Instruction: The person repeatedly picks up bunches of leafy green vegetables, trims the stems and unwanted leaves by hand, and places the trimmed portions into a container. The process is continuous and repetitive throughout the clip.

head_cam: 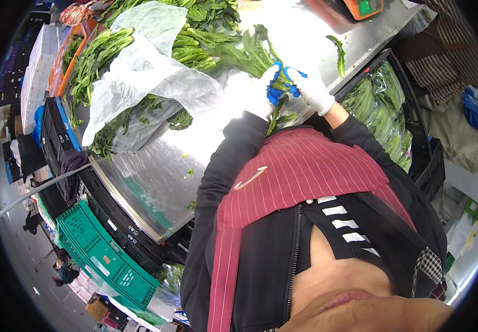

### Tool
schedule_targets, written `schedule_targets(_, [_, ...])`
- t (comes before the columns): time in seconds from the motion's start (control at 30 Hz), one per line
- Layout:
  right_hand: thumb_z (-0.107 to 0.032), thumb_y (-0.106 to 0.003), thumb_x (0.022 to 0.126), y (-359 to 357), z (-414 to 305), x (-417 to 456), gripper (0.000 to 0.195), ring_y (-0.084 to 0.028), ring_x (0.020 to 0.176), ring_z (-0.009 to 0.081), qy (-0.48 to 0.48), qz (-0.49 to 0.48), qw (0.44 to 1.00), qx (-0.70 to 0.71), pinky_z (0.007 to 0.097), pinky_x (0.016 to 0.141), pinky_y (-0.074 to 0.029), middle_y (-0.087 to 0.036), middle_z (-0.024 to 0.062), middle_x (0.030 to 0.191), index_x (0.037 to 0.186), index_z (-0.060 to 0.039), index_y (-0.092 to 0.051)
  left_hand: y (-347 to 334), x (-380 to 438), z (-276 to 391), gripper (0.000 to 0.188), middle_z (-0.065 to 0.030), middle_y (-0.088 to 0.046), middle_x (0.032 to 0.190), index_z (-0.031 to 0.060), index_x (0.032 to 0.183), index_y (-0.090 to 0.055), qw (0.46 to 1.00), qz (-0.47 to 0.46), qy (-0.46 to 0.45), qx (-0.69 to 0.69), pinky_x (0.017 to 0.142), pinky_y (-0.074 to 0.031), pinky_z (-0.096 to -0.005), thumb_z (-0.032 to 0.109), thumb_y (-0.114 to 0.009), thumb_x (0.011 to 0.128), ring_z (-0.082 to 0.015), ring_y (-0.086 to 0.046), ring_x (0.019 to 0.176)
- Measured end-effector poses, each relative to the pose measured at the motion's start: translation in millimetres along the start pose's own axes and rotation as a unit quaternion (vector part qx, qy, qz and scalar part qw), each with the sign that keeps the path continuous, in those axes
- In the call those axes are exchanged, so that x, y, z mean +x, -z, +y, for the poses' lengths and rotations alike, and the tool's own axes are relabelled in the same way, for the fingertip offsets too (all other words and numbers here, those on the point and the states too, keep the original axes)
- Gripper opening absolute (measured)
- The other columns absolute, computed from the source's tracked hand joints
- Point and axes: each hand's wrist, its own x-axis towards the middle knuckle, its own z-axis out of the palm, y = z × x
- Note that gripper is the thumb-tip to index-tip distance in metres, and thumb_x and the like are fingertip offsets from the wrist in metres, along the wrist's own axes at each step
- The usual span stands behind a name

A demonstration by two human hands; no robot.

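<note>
My left hand (269, 89), in a white glove with blue coating, grips a bunch of long leafy greens (249, 54) near its stem end. The leaves point up and left, over the metal table (143, 178). My right hand (310, 88), gloved the same way, is at the stem end with thumb and fingers apart; whether it holds a piece cannot be told. Loose leaves (282, 118) hang below the hands at the table's edge. To the left, more bunches of greens (193, 54) lie piled, partly under a thin white plastic sheet (151, 70).
A single leaf (338, 56) and an orange scale (363, 8) are on the table's far right. A black crate with bagged greens (378, 112) stands at the right. Green (106, 257) and black crates (58, 141) line the left side, near an orange crate (70, 62).
</note>
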Motion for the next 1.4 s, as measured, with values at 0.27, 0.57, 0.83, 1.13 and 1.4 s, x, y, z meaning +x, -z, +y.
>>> schedule_targets(0.27, [-0.025, -0.051, 0.093, 16, 13, 16, 0.028, -0.049, 0.059, 0.0055, -0.065, 0.077, 0.983, 0.154, 0.0199, 0.053, -0.042, -0.06, -0.0018, 0.077, 0.101, -0.0018, -0.065, 14, 4, -11, 0.022, -0.0077, -0.063, 0.093, -0.0011, 0.107, -0.058, 0.971, 0.019, -0.179, 0.154, 0.077, -0.05, -0.0296, 0.012, -0.058, 0.089, -0.0181, -0.06, 0.084])
schedule_targets(0.57, [-0.017, -0.066, 0.08, 11, -16, -15, 0.057, -0.056, 0.085, 0.0151, 0.108, -0.03, 0.978, -0.173, 0.0288, 0.079, -0.047, -0.061, 0.0081, 0.097, 0.13, -0.0014, -0.046, 13, 2, -2, 0.022, -0.0105, -0.061, 0.093, -0.0027, 0.109, -0.055, 0.99, -0.015, -0.127, 0.067, 0.077, -0.05, -0.0314, 0.007, -0.056, 0.089, -0.0191, -0.06, 0.086])
schedule_targets(0.83, [-0.018, -0.06, 0.084, 15, -19, 20, 0.034, -0.06, 0.076, 0.0206, 0.142, -0.135, 0.952, -0.235, 0.0317, 0.072, -0.048, -0.064, 0.0099, 0.087, 0.113, -0.0013, -0.057, -32, -28, 21, 0.03, -0.0107, -0.055, 0.108, 0.0012, 0.12, -0.046, 0.995, -0.023, -0.096, -0.019, 0.084, -0.048, -0.0335, 0.013, -0.051, 0.093, -0.0204, -0.058, 0.093])
schedule_targets(1.13, [-0.021, -0.062, 0.086, -53, -67, 128, 0.05, -0.055, 0.097, 0.0147, 0.246, -0.175, 0.932, -0.201, 0.0272, 0.086, -0.045, -0.06, 0.0084, 0.106, 0.128, 0.0009, -0.046, 7, -36, 36, 0.052, -0.015, -0.064, 0.097, -0.003, 0.12, -0.049, 0.651, 0.171, -0.482, 0.561, 0.078, -0.05, -0.0353, 0.002, -0.062, 0.07, -0.027, -0.064, 0.086])
schedule_targets(1.4, [-0.041, -0.055, 0.082, -140, -77, 189, 0.077, -0.049, 0.115, 0.0366, 0.273, -0.179, 0.83, -0.452, 0.0377, 0.097, -0.039, -0.049, 0.026, 0.126, 0.136, 0.0067, -0.028, -6, -33, 20, 0.021, -0.0073, -0.06, 0.089, 0.0025, 0.106, -0.055, 0.931, 0.142, -0.331, 0.054, 0.077, -0.052, -0.0318, 0.002, -0.059, 0.085, -0.0203, -0.061, 0.084])
